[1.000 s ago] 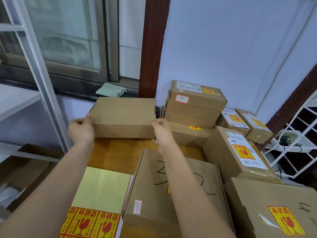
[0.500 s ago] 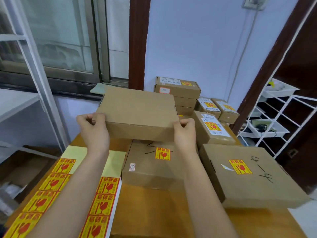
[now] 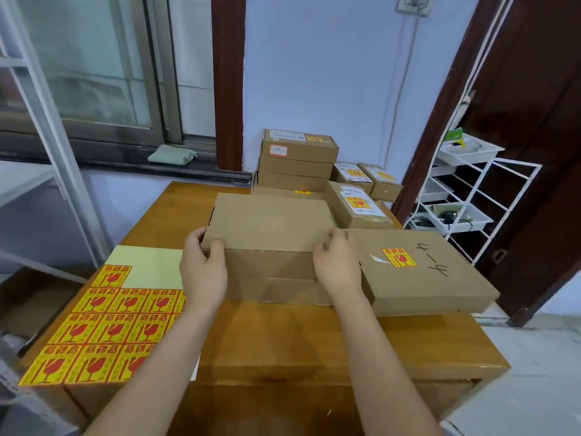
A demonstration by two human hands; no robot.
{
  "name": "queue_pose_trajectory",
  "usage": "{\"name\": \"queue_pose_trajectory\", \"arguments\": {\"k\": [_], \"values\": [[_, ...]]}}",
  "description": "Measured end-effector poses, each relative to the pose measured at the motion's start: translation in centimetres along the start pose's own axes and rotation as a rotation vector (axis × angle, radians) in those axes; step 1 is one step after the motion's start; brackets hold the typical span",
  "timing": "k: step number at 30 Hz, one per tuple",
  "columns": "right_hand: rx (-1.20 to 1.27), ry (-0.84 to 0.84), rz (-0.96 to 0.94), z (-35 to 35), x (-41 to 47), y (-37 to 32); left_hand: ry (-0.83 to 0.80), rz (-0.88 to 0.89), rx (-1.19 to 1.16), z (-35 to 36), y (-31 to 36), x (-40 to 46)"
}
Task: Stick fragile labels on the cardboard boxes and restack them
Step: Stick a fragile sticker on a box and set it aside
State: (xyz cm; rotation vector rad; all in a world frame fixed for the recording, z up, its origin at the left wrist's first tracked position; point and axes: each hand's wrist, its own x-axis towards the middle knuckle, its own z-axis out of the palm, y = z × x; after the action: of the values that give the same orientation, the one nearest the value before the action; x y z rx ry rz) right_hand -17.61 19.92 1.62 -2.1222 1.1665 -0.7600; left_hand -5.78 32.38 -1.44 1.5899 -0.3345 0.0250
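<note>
Both my hands grip the plain cardboard box (image 3: pixel 270 221), left hand (image 3: pixel 204 269) and right hand (image 3: pixel 338 265) at its near corners, atop another box mid-table. It's unlabelled; neighbouring boxes carry fragile labels, and the label sheet (image 3: pixel 103 322) waits left.

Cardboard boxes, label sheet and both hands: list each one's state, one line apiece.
Plain box: unlabelled on top, set on another box, gripped at both near corners.
Box under it: top covered.
Flat box: on the table's right, fragile label on top.
Back stack: four boxes, top one labelled.
Label sheet: flat on the table's left, partly used.
Left hand: grips the plain box.
Right hand: grips the plain box.
</note>
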Motion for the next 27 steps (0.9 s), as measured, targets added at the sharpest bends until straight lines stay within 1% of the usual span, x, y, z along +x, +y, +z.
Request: {"name": "queue_pose_trajectory", "arguments": {"k": [3, 9, 12, 15, 18, 20, 21, 22, 24, 27], "values": [[-0.008, -0.006, -0.006, -0.2, -0.5, 0.0, -0.010, -0.018, 0.001, -0.5, 0.2, 0.1], [-0.108, 0.020, 0.023, -0.1, -0.7, 0.2, -0.222, -0.070, 0.019, -1.4, -0.1, 0.5], [-0.202, 0.061, 0.007, 0.2, -0.6, 0.1, -0.282, -0.104, 0.023, -1.4, 0.0, 0.7], [-0.230, 0.166, -0.111, 0.5, -0.6, -0.2, -0.289, -0.094, 0.042, -1.2, 0.0, 0.9], [-0.154, 0.301, -0.276, 0.8, -1.3, -1.0, -0.298, -0.091, 0.048, -1.2, -0.4, 1.3], [-0.064, 0.336, -0.433, 1.1, -2.2, -1.6, -0.298, -0.090, 0.038, -1.6, -0.6, 0.9], [-0.016, 0.291, -0.514, 1.2, -2.9, -1.9, -0.282, -0.086, 0.037, -1.9, -0.8, 0.7], [0.016, 0.211, -0.586, 1.4, -3.6, -2.2, -0.258, -0.067, 0.051, -2.4, -1.1, 0.6], [0.010, 0.079, -0.704, 2.2, -4.8, -2.6, -0.206, -0.002, 0.130, -3.6, -1.5, 0.4], [0.009, -0.036, -0.775, 3.7, -6.1, -2.9, -0.081, 0.046, 0.240, -5.4, -2.1, 1.0]]}}
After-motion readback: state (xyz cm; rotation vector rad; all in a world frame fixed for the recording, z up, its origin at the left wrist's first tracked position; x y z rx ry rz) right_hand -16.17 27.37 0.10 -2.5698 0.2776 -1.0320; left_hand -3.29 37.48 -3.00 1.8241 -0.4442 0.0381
